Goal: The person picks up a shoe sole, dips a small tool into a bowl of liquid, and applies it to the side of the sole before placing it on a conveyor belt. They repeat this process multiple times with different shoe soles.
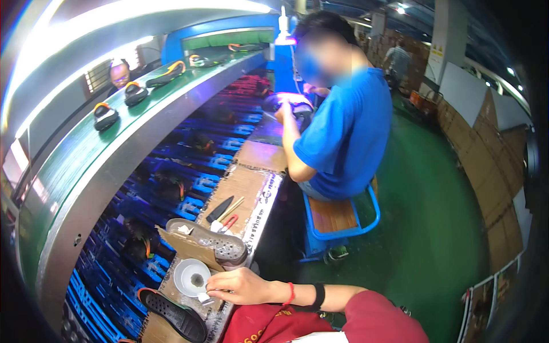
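Note:
My right hand (237, 286) reaches in from the right, with its fingers pinched together at the rim of a round white bowl (184, 274). A small white piece (204, 298), perhaps cloth or sponge, shows at the fingertips. The bowl has a dark patch at its bottom. Below it lies a black shoe (177, 318) with a dotted insole. Beyond the bowl a grey-brown shoe (227, 247) with a dotted insole rests beside an upright cardboard flap (189, 247). My left hand is out of view.
A black pointed tool (219, 209), thin sticks (231, 209) and a red-handled tool (230, 222) lie on the cardboard-covered bench (251, 188). A green conveyor (74, 146) carries several shoes. Blue racks (197, 183) stand beneath. A co-worker in blue (349, 131) sits on a stool (337, 220).

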Available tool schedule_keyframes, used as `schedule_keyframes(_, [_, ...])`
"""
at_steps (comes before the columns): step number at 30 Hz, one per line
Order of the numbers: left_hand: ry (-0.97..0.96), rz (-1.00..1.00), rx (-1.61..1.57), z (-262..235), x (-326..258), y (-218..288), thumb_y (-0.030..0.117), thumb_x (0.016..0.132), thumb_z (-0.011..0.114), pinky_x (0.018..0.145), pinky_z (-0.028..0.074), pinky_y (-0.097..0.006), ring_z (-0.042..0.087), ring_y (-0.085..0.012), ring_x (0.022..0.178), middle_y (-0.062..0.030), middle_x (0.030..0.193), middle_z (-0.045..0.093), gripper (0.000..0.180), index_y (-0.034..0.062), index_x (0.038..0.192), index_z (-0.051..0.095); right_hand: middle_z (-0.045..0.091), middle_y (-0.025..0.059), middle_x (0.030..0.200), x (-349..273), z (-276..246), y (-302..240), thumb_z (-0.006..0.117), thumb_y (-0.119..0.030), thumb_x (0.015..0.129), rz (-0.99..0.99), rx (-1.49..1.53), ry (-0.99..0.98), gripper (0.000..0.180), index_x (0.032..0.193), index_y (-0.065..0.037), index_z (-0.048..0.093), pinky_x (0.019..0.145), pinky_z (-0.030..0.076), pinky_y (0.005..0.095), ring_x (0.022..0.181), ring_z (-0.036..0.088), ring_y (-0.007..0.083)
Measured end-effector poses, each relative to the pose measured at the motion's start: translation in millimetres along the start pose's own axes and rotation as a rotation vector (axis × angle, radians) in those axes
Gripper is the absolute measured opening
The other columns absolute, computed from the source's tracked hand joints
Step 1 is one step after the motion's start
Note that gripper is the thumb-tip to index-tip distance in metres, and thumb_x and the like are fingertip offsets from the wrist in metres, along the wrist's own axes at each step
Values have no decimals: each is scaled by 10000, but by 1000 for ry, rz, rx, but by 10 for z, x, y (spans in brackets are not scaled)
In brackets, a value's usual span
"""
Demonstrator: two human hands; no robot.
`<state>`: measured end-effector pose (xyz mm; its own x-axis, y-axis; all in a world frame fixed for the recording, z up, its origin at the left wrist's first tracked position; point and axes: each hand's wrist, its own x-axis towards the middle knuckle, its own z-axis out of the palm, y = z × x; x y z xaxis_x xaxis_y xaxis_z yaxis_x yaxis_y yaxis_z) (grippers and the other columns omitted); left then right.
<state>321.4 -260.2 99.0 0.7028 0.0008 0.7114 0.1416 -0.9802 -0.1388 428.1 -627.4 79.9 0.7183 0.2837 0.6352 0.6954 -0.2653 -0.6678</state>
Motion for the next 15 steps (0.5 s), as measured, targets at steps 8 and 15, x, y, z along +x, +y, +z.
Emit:
schedule_keyframes(8, [-455,-189,59,180,-1448,-1140,268,898,587,1005,393,-464,548,-431,1105,-273,1181,593,445,-45,1214,581,626,72,865,65,265,95,598,-146,873,-39,-99,-104,113,892,-46,647,592,495,384,716,639,280])
schedule_keyframes(15, [-590,-599,-943,477,-1380,-912,179,790,582,976,435,-444,520,-413,1153,-254,1280,505,548,-31,1287,488,596,83,835,164,420,220,625,-123,810,-11,-351,-158,92,862,-48,614,545,505,379,670,643,274])
